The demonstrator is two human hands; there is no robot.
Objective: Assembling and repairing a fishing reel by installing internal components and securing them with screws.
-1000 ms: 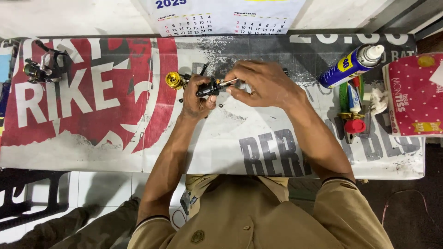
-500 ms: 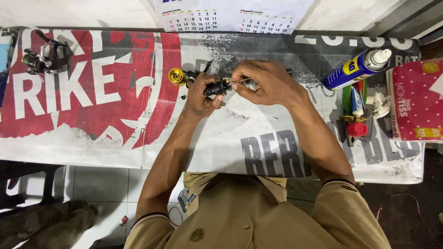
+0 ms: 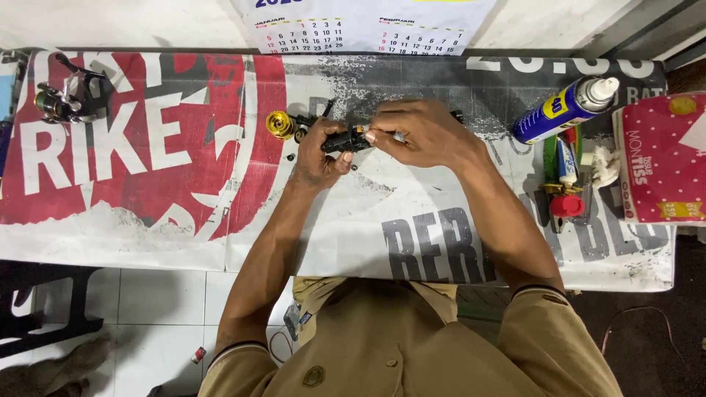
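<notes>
**Two hands on a small black part at mid-counter**

Two bare forearms rise from khaki sleeves at the bottom of the frame and meet just above centre. Lowest in view, under the counter (image 3: 441, 250) edge, are white floor tiles at lower left. The counter is covered by a printed banner, red and white on the left, grey and white on the right.

Left hand (image 3: 320, 154) sits just left of centre, fingers curled shut around a black part (image 3: 344, 141), which it holds just above the banner. Right hand (image 3: 419, 132) comes in from the right, its thumb and forefinger pinched together at the part's right end; whether they grip something tiny there cannot be told. The two hands touch at the part.

Just beside the left hand, up and to the left, lies a gold spool (image 3: 280, 124) with dark pieces next to it. A few small dark bits lie on the banner near the hands.

At right, well apart from the hands, a red-capped tube (image 3: 565, 192) and other small tools lie in a cluster, with a blue spray can (image 3: 562, 110) tilted above them and a red dotted tissue pack (image 3: 658, 162) at the far right edge.

In the upper left corner rests a fishing reel (image 3: 66, 95). A wall calendar (image 3: 360, 26) hangs at top centre.
</notes>
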